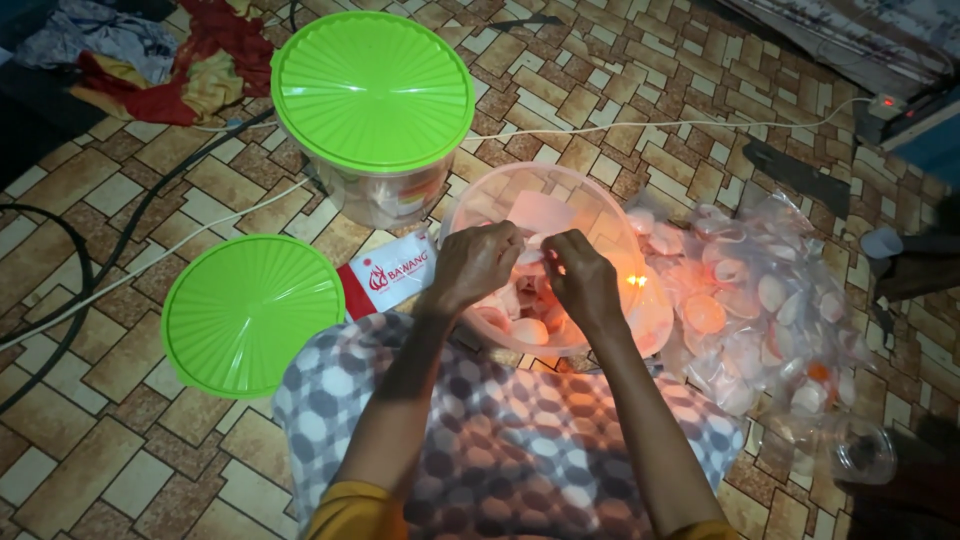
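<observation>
Loose lid (pixel 250 315): a green ribbed disc flat on the tiled floor (pixel 120 200), at the far left, touching nothing.
Lidded tub (pixel 375 110): clear tub with a matching green lid, upright behind the bowl.
Left hand (pixel 478 262): fingers pinched narrow on the left edge of a small clear packet (pixel 532 255).
Packet: held between both hands just above the clear bowl (pixel 540 215); its long axis looks to run left to right between the two grips, though its ends are hidden by fingers.
Right hand (pixel 583 280): curled closed, pinching the packet's right edge.
Doing it well: I judge that keeping the packet level over the bowl and pinching evenly from both sides works best.
Bagged pile (pixel 760 300): filled clear packets heaped on the floor at right, beside the bowl.
</observation>
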